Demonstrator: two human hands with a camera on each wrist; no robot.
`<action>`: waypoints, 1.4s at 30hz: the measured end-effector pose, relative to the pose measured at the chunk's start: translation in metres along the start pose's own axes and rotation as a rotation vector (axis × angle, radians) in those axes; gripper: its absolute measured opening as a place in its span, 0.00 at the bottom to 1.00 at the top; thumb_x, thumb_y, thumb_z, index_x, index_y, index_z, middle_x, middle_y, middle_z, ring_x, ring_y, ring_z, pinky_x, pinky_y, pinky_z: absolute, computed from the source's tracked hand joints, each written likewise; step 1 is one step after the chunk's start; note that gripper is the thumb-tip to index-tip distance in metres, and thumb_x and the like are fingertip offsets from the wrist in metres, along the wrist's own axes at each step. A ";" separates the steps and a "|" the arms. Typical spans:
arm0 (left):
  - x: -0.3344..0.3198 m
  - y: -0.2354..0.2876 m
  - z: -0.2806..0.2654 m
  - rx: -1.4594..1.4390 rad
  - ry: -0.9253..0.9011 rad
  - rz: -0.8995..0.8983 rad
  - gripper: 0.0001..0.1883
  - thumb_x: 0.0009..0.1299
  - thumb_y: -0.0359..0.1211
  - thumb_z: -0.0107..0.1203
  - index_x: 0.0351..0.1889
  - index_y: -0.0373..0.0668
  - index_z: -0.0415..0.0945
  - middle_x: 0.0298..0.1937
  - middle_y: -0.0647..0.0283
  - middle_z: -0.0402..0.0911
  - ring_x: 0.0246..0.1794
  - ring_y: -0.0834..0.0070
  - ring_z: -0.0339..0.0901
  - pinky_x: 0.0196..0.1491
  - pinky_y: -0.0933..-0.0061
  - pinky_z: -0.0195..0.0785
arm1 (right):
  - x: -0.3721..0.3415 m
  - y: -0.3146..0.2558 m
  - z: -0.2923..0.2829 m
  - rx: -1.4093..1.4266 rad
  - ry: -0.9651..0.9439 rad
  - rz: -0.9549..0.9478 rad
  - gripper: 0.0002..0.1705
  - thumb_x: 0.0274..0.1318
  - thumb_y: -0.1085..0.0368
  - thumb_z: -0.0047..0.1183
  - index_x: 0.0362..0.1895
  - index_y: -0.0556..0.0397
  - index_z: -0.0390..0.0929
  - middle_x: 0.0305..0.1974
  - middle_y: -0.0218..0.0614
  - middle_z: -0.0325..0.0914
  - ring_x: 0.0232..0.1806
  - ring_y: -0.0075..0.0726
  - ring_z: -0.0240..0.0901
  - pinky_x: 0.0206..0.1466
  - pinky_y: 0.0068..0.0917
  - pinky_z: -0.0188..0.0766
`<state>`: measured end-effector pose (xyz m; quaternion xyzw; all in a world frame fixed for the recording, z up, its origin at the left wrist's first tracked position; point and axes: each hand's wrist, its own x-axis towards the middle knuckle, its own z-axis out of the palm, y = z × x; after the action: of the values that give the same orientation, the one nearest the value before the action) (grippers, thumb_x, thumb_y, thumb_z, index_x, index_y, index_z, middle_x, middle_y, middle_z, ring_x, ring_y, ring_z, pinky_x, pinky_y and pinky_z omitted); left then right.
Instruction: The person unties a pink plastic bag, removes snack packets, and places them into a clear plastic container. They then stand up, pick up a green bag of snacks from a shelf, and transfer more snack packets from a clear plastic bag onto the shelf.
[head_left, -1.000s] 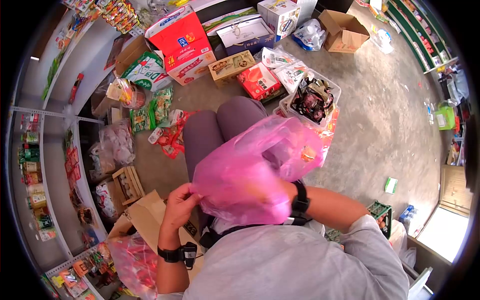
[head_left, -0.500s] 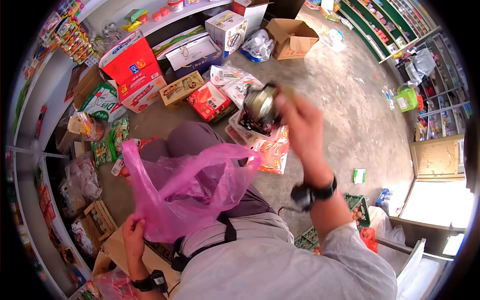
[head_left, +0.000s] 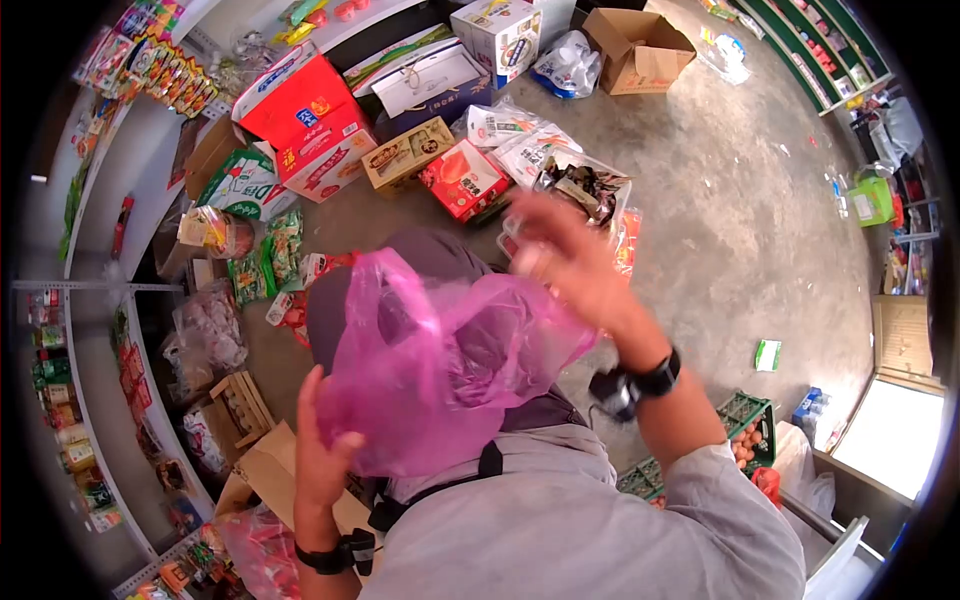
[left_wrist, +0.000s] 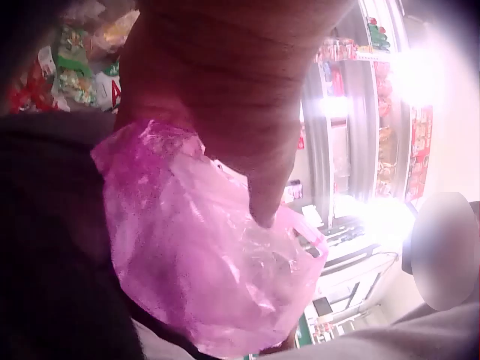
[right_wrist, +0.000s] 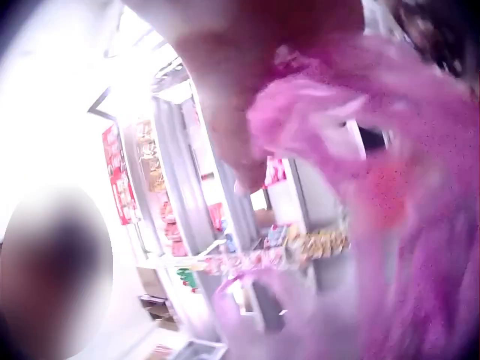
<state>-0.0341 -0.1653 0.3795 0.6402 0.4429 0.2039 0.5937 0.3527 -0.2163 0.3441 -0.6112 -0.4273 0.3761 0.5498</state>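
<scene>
A pink plastic bag (head_left: pixel 430 370) with loop handles lies over the person's lap, its mouth facing up. The left hand (head_left: pixel 325 440) rests against the bag's left side, fingers straight and thumb apart; in the left wrist view the thumb (left_wrist: pixel 262 191) points down across the pink film. Above the bag's right side is the right hand (head_left: pixel 575 265), blurred, its fingers spread. In the right wrist view the pink bag (right_wrist: pixel 420 225) hangs close by that hand. Just beyond the right hand stands a clear tub of dark shiny packs (head_left: pixel 590 190), partly hidden by the hand.
A red box (head_left: pixel 465 180), a tan box (head_left: pixel 408 155) and a larger red carton (head_left: pixel 305 125) stand ahead on the floor. Green snack packs (head_left: pixel 270 260) lie to the left. An open cardboard box (head_left: pixel 638 55) is farther off. Green crates with eggs (head_left: pixel 745 440) stand at right.
The right hand went from inside the bag out to the tub, where it held a dark shiny pack, then came back over the bag. The left hand's pinch on the bag has loosened.
</scene>
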 end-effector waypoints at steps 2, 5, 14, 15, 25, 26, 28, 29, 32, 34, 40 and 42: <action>0.014 0.032 0.042 0.063 -0.119 -0.055 0.39 0.72 0.46 0.63 0.75 0.38 0.61 0.74 0.58 0.65 0.69 0.65 0.69 0.72 0.62 0.62 | -0.030 -0.008 0.034 0.037 -0.285 -0.033 0.55 0.51 0.41 0.72 0.76 0.54 0.61 0.73 0.50 0.64 0.65 0.46 0.74 0.64 0.43 0.73; 0.054 -0.003 0.079 0.653 -0.218 0.412 0.44 0.64 0.41 0.73 0.75 0.39 0.62 0.66 0.57 0.73 0.64 0.64 0.73 0.65 0.64 0.67 | -0.059 -0.015 0.069 -0.402 -0.399 -0.124 0.61 0.46 0.44 0.73 0.81 0.43 0.52 0.70 0.56 0.64 0.67 0.65 0.69 0.68 0.47 0.69; 0.078 0.051 0.100 -0.004 -0.529 -0.131 0.33 0.68 0.25 0.63 0.72 0.39 0.65 0.58 0.60 0.80 0.58 0.70 0.77 0.61 0.67 0.72 | -0.078 0.016 0.033 0.140 -0.492 -0.136 0.27 0.53 0.71 0.58 0.61 0.51 0.79 0.43 0.44 0.80 0.45 0.47 0.80 0.48 0.40 0.77; 0.080 0.058 0.102 -0.007 -0.557 -0.129 0.33 0.68 0.24 0.63 0.73 0.39 0.65 0.58 0.60 0.79 0.58 0.70 0.77 0.60 0.68 0.72 | -0.078 0.027 0.010 0.260 -0.551 0.012 0.20 0.54 0.72 0.56 0.54 0.53 0.82 0.40 0.39 0.81 0.43 0.39 0.79 0.47 0.37 0.77; 0.088 0.028 0.035 0.055 -0.116 -0.267 0.19 0.75 0.29 0.58 0.64 0.41 0.74 0.55 0.63 0.81 0.50 0.77 0.79 0.48 0.76 0.74 | -0.334 0.228 -0.421 -1.383 0.907 0.652 0.28 0.60 0.60 0.53 0.63 0.58 0.73 0.43 0.50 0.86 0.44 0.53 0.83 0.47 0.43 0.79; 0.088 0.026 0.034 0.043 -0.079 -0.296 0.19 0.75 0.29 0.58 0.63 0.41 0.75 0.54 0.64 0.81 0.49 0.77 0.79 0.48 0.76 0.74 | -0.344 0.217 -0.424 -1.620 1.087 0.580 0.33 0.60 0.58 0.54 0.68 0.57 0.70 0.45 0.52 0.86 0.47 0.58 0.83 0.49 0.44 0.79; 0.091 0.020 0.035 0.027 -0.016 -0.347 0.19 0.75 0.29 0.58 0.63 0.41 0.75 0.53 0.65 0.82 0.48 0.78 0.79 0.48 0.76 0.74 | -0.319 0.228 -0.412 -1.163 0.823 0.633 0.35 0.59 0.55 0.56 0.69 0.57 0.69 0.48 0.54 0.85 0.47 0.59 0.83 0.53 0.43 0.78; 0.094 0.019 0.039 0.060 -0.044 -0.332 0.18 0.75 0.29 0.58 0.62 0.41 0.76 0.52 0.66 0.82 0.48 0.78 0.80 0.48 0.76 0.74 | -0.283 0.245 -0.396 -0.918 0.704 0.665 0.37 0.59 0.55 0.59 0.70 0.56 0.69 0.52 0.54 0.83 0.46 0.49 0.85 0.45 0.38 0.80; 0.086 0.017 0.057 0.199 -0.162 -0.190 0.15 0.75 0.31 0.60 0.58 0.40 0.78 0.49 0.65 0.84 0.47 0.79 0.80 0.49 0.76 0.75 | -0.110 0.165 -0.186 0.260 0.501 0.660 0.40 0.65 0.49 0.61 0.74 0.54 0.64 0.53 0.48 0.82 0.40 0.42 0.84 0.35 0.37 0.85; 0.075 0.029 0.060 0.275 -0.223 -0.215 0.16 0.75 0.33 0.60 0.58 0.39 0.79 0.49 0.63 0.85 0.48 0.78 0.81 0.52 0.73 0.75 | -0.065 0.153 -0.116 0.125 0.383 0.537 0.46 0.66 0.49 0.59 0.81 0.47 0.50 0.57 0.44 0.75 0.43 0.41 0.82 0.39 0.39 0.85; 0.035 0.009 0.032 0.334 -0.081 -0.183 0.17 0.75 0.35 0.61 0.59 0.39 0.79 0.52 0.62 0.85 0.52 0.75 0.81 0.56 0.71 0.75 | -0.030 0.282 -0.067 0.331 0.521 0.577 0.27 0.72 0.52 0.47 0.69 0.49 0.63 0.46 0.40 0.79 0.32 0.42 0.84 0.23 0.30 0.80; 0.021 0.012 0.027 0.271 -0.036 -0.256 0.17 0.76 0.35 0.60 0.59 0.38 0.79 0.52 0.62 0.85 0.52 0.75 0.81 0.56 0.71 0.74 | -0.025 0.254 -0.059 0.373 0.547 0.573 0.32 0.71 0.57 0.46 0.74 0.50 0.54 0.53 0.44 0.78 0.32 0.43 0.85 0.25 0.32 0.81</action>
<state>0.0019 -0.1626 0.3796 0.6561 0.5338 0.0536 0.5308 0.4263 -0.2681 0.0979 -0.6724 -0.0040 0.4085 0.6172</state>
